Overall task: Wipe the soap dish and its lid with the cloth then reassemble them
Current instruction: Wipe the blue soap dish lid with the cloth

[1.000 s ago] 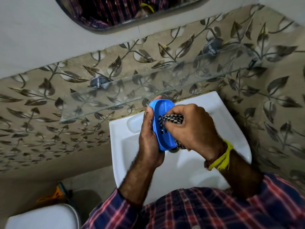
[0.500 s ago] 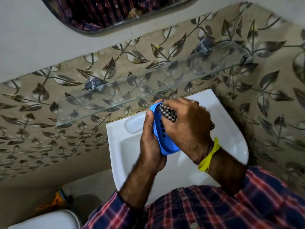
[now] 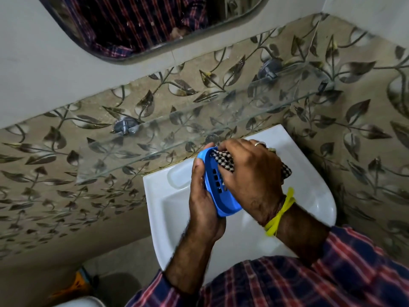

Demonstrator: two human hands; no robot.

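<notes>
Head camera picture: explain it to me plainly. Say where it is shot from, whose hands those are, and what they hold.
There is no machine here, only a person wearing a camera on the head, looking down at their own hands over a white washbasin. The left hand grips a blue soap dish with drain slots, tilted on its edge. The right hand presses a black-and-white checked cloth into the dish. A glass shelf and a mirror hang on the leaf-patterned wall. I see no lid.

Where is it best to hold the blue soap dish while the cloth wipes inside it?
Probably as the left hand does: grip the blue soap dish from behind, fingers curled over its long rim. It stands on edge, leaving the slotted inside open to the cloth.
</notes>
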